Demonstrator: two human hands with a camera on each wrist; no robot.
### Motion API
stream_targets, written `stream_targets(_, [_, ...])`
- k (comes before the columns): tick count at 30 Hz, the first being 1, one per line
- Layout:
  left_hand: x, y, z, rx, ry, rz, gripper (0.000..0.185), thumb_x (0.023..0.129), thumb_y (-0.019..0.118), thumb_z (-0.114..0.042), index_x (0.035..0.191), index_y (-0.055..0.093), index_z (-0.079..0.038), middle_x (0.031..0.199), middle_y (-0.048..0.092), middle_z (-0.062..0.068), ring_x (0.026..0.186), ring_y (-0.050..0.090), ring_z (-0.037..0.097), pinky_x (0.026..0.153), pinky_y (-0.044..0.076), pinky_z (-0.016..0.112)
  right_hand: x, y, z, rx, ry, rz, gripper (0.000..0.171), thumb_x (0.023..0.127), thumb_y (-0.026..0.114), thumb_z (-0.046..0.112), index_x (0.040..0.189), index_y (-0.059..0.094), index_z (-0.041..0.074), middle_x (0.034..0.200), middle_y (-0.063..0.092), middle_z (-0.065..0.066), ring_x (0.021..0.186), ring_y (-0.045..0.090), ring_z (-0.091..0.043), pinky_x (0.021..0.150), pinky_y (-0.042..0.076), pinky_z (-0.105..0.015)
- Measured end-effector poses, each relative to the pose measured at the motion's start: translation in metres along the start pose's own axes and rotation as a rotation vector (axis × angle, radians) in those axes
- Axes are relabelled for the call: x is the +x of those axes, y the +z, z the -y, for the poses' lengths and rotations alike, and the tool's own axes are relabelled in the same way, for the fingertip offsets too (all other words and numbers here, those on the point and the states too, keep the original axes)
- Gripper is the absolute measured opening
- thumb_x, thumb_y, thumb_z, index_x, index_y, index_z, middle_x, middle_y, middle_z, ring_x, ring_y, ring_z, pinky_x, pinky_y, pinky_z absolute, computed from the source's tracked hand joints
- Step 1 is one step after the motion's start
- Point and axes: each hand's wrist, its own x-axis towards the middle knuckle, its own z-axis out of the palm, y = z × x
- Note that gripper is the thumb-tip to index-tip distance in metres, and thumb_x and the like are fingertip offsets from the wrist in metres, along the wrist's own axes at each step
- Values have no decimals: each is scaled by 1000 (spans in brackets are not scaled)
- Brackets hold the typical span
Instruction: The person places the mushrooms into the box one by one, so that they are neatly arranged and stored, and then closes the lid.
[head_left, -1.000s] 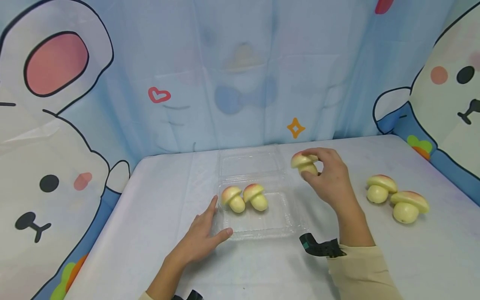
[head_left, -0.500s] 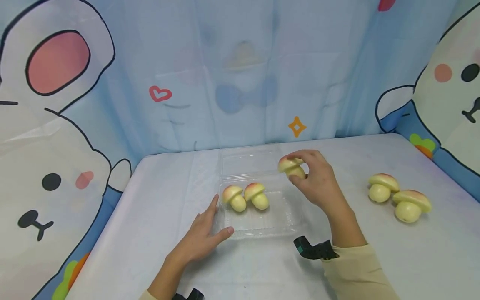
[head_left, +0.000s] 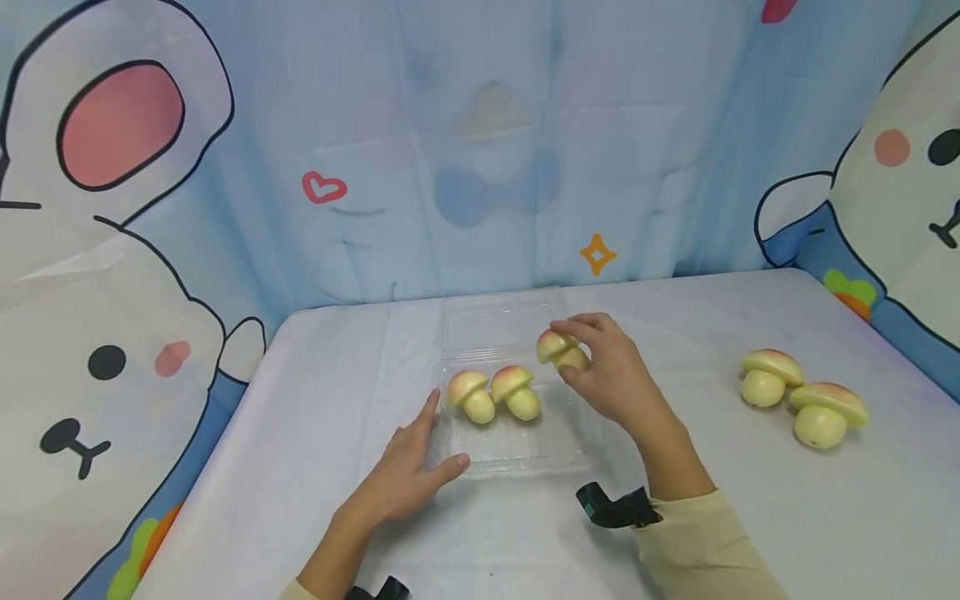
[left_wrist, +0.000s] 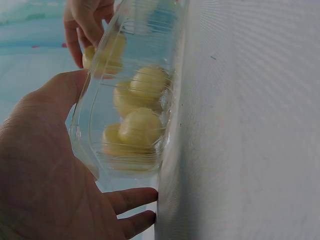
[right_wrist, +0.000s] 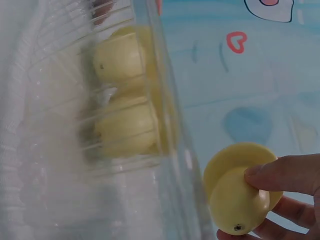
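Note:
My right hand pinches a yellow mushroom with a reddish cap between thumb and fingers. It is held up over the back right part of a clear plastic clamshell box. In the right wrist view the thumb presses the stem of the held mushroom. Two like mushrooms, a left one and a right one, lie side by side in the box's left half. My left hand rests against the box's left front corner, its fingers extended. In the left wrist view the thumb touches the box rim.
Two more mushrooms, one farther back and one nearer, lie touching or nearly so on the white table at the right. The box's lid lies open toward a blue cartoon curtain behind the table.
My right hand has carried the mushroom leftward and a little nearer, from right of the box to over it. The left hand and the mushrooms in the box keep their places.

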Motion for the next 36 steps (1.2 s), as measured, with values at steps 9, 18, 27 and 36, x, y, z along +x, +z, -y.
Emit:
stream_targets(9, [-1,1,0,-4,2,-1,97,97,63,-54,168,7,-19,167,35,16,156,31,35,128,9,61,0,7,0,-25,19,17,50,88,71,-3,137,64,5,141,52,-26,128,55,-47,105,48,-62])
stream_targets(18, [0,0,0,13,11,-4,97,98,63,-54,168,7,-18,165,38,17,156,31,35,128,10,61,1,10,-2,-46,15,17,50,88,71,-5,136,65,4,140,54,-25,125,57,-46,101,51,-59])
stream_targets(27, [-1,0,1,7,0,-3,98,97,62,-56,168,6,-19,164,39,18,156,29,35,129,10,59,1,11,-3,-72,9,51,50,87,70,-4,136,66,8,138,55,-19,117,61,-42,95,53,-56])
stream_targets(36, [0,1,1,6,4,-5,97,97,63,-56,169,7,-20,163,40,17,155,32,34,129,10,60,1,17,-9,-141,-58,64,50,84,72,-6,132,69,7,132,59,-19,114,63,-40,93,55,-55])
